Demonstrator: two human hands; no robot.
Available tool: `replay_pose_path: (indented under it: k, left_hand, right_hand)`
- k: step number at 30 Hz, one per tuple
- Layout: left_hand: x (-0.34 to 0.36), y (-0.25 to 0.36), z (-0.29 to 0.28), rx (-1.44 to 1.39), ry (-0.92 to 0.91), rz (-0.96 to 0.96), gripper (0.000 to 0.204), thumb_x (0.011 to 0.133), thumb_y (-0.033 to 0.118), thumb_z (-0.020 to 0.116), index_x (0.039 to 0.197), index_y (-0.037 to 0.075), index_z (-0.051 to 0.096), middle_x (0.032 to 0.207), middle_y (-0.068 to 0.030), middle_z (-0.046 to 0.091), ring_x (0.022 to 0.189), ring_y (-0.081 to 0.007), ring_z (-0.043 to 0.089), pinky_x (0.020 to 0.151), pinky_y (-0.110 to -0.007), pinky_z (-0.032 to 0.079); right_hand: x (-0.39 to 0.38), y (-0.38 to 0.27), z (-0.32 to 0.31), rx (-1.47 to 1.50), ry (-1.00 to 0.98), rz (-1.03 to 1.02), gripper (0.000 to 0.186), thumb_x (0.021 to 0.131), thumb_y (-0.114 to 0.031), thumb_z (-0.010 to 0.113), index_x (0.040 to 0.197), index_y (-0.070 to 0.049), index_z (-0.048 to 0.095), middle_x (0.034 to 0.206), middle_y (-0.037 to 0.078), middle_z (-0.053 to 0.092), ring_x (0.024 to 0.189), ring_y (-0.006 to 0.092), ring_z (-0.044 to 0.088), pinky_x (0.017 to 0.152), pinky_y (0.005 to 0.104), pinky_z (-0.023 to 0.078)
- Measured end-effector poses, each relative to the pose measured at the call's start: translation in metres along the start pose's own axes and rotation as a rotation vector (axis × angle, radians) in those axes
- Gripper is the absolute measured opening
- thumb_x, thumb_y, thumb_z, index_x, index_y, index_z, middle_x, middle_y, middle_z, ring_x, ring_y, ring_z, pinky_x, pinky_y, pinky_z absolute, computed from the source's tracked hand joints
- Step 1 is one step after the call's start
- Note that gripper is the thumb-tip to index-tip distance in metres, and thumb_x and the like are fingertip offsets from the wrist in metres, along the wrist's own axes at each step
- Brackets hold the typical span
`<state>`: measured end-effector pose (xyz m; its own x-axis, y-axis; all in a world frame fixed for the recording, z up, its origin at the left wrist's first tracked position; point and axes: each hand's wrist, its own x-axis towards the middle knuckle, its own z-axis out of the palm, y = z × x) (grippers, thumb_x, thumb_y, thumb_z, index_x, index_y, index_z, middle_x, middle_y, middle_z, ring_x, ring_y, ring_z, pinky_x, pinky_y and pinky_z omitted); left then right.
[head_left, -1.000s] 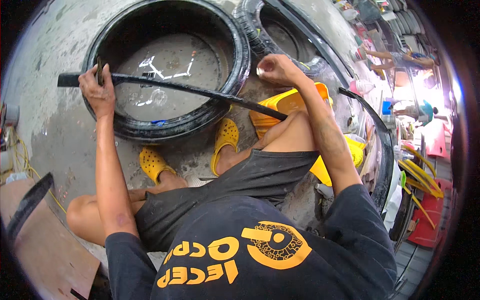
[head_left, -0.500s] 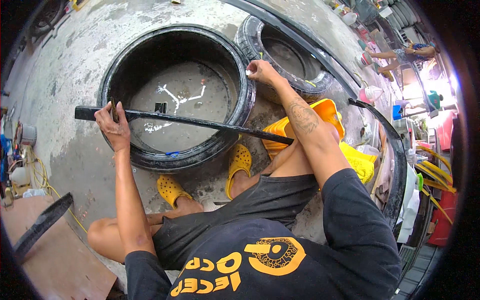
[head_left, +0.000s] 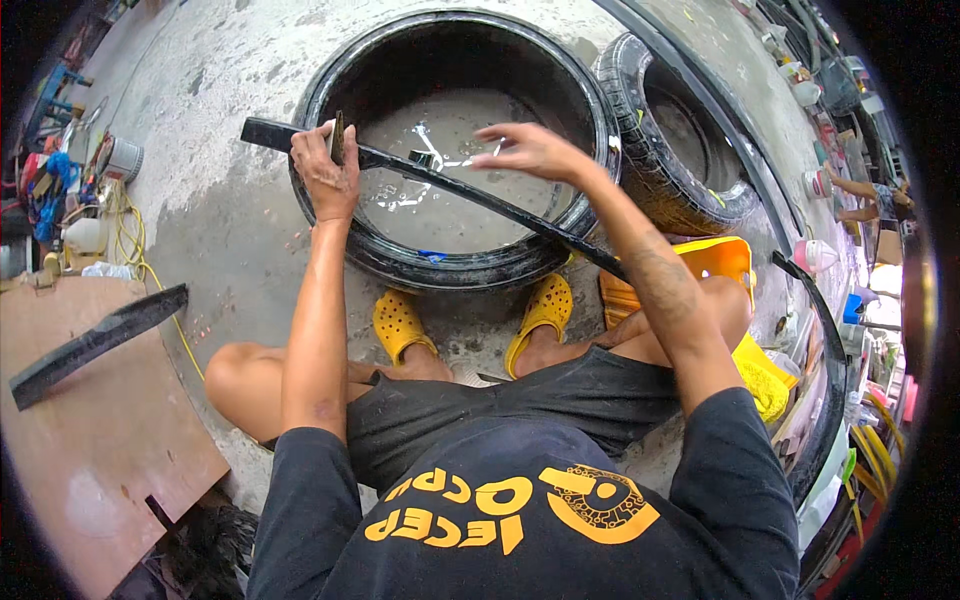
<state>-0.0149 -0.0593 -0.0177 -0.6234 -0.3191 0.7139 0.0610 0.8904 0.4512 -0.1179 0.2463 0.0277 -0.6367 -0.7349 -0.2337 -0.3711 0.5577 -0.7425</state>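
Observation:
My left hand (head_left: pixel 325 172) grips a long black rubber strip (head_left: pixel 500 213) and a thin, upright, brassy-edged piece (head_left: pixel 340 136) at the left rim of a large black tire casing (head_left: pixel 435 270). The strip slants across the casing down toward my right knee. My right hand (head_left: pixel 520 150) is raised over the casing, fingers loosely extended and apart, with nothing visible in them. A small dark object (head_left: pixel 420 158) sits near the strip beneath it. White markings show on the grey surface inside the ring.
A second tire (head_left: pixel 630 120) leans at right beside long dark strips (head_left: pixel 690 80). A yellow container (head_left: pixel 715 258) sits by my right knee. A board (head_left: pixel 110 390) with another black strip (head_left: pixel 95 350) lies left, near a cord (head_left: pixel 140 245) and clutter. Another person (head_left: pixel 875 200) is at far right.
My right hand has moved left over the casing and opened its fingers; the white bit it pinched is no longer visible. The view has turned, shifting the scene rightward. My left hand keeps its grip.

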Motion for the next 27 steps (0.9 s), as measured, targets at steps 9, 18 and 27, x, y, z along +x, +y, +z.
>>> replay_pose_path:
  k: [9,18,27]
  left_hand:
    - [0.022,0.03,0.016,-0.214,-0.093,-0.2,0.042,0.096,0.033,0.071,0.106,-0.006,0.062,0.106,-0.0206,0.061,0.099,-0.0375,0.06,0.088,-0.045,0.047]
    - [0.083,0.084,-0.102,-0.465,0.172,-0.424,0.039,0.096,0.035,0.074,0.108,-0.002,0.072,0.099,-0.012,0.075,0.085,-0.0211,0.069,0.079,-0.034,0.053]
    - [0.066,0.142,-0.144,-0.318,-0.254,-0.163,0.036,0.095,0.034,0.072,0.105,0.0,0.068,0.098,-0.0164,0.066,0.087,-0.0296,0.065,0.079,-0.04,0.05]
  right_hand:
    - [0.067,0.02,0.048,0.058,-0.3,0.029,0.11,0.073,-0.072,0.076,0.147,0.004,0.048,0.138,0.03,0.058,0.122,0.0353,0.062,0.098,0.0383,0.051]
    - [0.055,-0.125,-0.097,0.566,0.494,-0.154,0.066,0.082,-0.06,0.077,0.107,0.001,0.066,0.081,0.007,0.059,0.065,0.017,0.06,0.061,0.0325,0.057]
    - [-0.026,-0.086,-0.043,1.015,0.905,0.245,0.065,0.085,-0.043,0.082,0.111,0.012,0.06,0.087,0.015,0.066,0.063,0.0257,0.065,0.057,0.0461,0.06]
